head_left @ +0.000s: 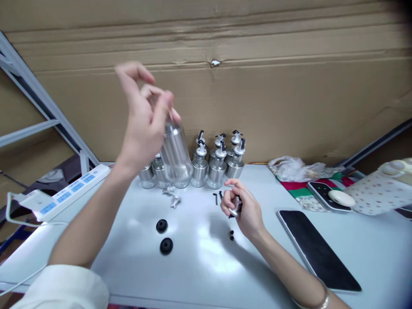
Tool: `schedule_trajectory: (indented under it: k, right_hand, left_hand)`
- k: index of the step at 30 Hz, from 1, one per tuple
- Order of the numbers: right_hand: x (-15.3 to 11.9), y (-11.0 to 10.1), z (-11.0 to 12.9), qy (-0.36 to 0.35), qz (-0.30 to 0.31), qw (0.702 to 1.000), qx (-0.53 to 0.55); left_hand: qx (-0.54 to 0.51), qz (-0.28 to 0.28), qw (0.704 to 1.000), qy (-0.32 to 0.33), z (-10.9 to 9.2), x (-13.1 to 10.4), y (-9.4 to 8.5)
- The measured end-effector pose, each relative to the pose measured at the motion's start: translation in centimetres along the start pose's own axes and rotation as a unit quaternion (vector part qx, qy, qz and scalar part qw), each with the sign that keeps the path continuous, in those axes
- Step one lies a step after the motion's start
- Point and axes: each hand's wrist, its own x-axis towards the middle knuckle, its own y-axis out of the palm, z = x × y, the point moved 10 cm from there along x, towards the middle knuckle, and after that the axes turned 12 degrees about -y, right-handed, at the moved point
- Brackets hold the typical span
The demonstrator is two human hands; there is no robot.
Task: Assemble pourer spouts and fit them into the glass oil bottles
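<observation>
My left hand [144,111] is raised over the back of the table, its fingers closed round the neck of a clear glass bottle [176,156] that hangs slightly tilted. Lower at the right, my right hand [246,212] curls round a silver pourer top [237,207] with black parts; the fingers partly hide it. Behind stand several silver-sleeved bottles [216,171] with pourer tops fitted. Loose silver spout pieces [175,201] lie below the glass bottle, and two black round stoppers [166,246] are nearer. Beside my right hand are small black levers [216,198] and tiny black caps [231,236].
A white power strip [72,191] with cables lies at the left. A dark tablet-like slab [318,249] rests at the right, near a phone [325,195], a plastic bag [296,168] and a dotted white container [380,189]. Cardboard [257,86] walls off the back.
</observation>
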Motion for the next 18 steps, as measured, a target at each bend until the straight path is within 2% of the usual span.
schedule_trajectory:
  k: [1, 4, 8, 11, 13, 16, 18]
  right_hand:
    - [0.2, 0.1, 0.5, -0.006, -0.003, 1.000, -0.001]
    - [1.0, 0.5, 2.4, -0.037, -0.010, 0.999, -0.007]
    - [2.3, 1.9, 6.2, -0.113, -0.029, 0.993, -0.019]
    - [2.9, 4.2, 9.2, -0.178, -0.010, 0.984, -0.027]
    - [3.0, 6.0, 10.2, -0.197, 0.027, 0.980, -0.027]
    - [3.0, 8.6, 9.5, -0.171, 0.105, 0.980, -0.015]
    - [3.0, 9.5, 8.4, -0.146, 0.135, 0.980, -0.003]
  left_hand:
    - [0.010, 0.043, 0.998, -0.039, 0.9, -1.6, 1.6]
    - [0.007, 0.116, 0.987, -0.113, 3.2, -6.7, 4.6]
    - [0.003, 0.172, 0.979, -0.113, 4.6, -12.2, 6.8]
    - [-0.023, 0.191, 0.977, -0.094, 4.9, -14.3, 7.6]
    - [-0.029, 0.210, 0.975, -0.072, 4.7, -15.2, 8.0]
    - [-0.027, 0.223, 0.973, -0.056, 4.5, -15.9, 8.4]
    - [-0.031, 0.217, 0.974, -0.057, 4.6, -16.1, 8.2]
